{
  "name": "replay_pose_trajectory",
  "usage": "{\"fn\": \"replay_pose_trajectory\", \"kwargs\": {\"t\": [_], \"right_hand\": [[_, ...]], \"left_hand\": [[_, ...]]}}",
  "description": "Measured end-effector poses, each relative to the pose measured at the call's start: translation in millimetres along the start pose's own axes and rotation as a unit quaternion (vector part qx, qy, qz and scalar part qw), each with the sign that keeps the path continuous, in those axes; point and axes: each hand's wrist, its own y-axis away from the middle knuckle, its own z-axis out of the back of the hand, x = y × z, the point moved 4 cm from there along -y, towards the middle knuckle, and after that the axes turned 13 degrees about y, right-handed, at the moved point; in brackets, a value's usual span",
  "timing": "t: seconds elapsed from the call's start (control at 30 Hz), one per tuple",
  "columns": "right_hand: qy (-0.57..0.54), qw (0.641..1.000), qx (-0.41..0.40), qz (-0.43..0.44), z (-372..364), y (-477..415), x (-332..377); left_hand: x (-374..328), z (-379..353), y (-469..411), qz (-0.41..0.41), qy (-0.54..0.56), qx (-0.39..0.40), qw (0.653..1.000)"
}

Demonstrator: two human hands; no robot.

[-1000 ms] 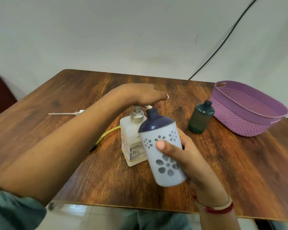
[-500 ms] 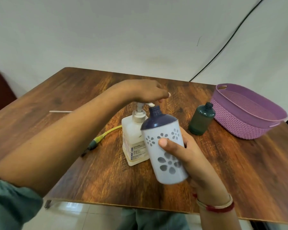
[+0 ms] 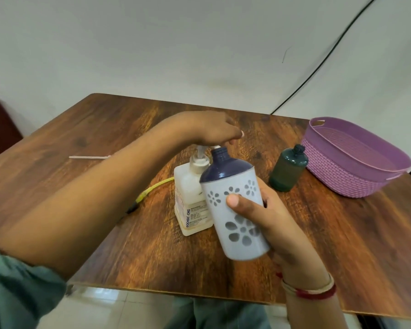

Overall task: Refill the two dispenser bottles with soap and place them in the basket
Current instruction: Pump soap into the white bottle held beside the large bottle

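Right hand (image 3: 268,217) grips the flowered bottle (image 3: 237,210) (uncapped); left hand (image 3: 214,129) fingers flat on the soap pump (image 3: 201,153).

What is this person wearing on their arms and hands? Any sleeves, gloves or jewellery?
No gloves: both hands are bare. The left arm has a muted green sleeve pushed up near the elbow, leaving the forearm uncovered. The right wrist carries a pale, cream-coloured bangle and a red thread band beside it. No rings or watch are visible.

Flowered white bottle (image 3: 237,210) tilted at the soap pump (image 3: 192,195); green bottle (image 3: 287,170) (uncapped) beside purple basket (image 3: 356,184).
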Motion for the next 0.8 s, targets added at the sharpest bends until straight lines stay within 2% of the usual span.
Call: {"fn": "replay_pose_trajectory", "kwargs": {"t": [0.1,0.3,0.43,0.53,0.63,0.73,0.8], "right_hand": [[-0.001,1.0,0.003,-0.006,-1,0,-4],[-0.006,1.0,-0.001,-0.024,1,2,-9],[-0.01,1.0,-0.001,-0.016,4,3,-9],[-0.015,1.0,-0.005,-0.012,2,2,-12],[-0.014,1.0,-0.004,-0.019,2,1,-13],[-0.02,1.0,0.002,-0.018,4,1,-10],[-0.024,1.0,0.008,-0.016,5,0,-9]], "left_hand": [[6,-12,2,0.008,0.02,0.034,0.999],[1,-8,4,0.023,0.02,0.037,0.999],[-3,-2,2,0.008,-0.024,0.003,1.0],[2,-13,2,0.041,0.017,0.035,0.998],[1,-11,1,0.05,-0.004,0.037,0.998],[-4,-1,0,0.034,-0.029,0.023,0.999],[-4,-3,-1,0.017,-0.006,0.009,1.0]]}}
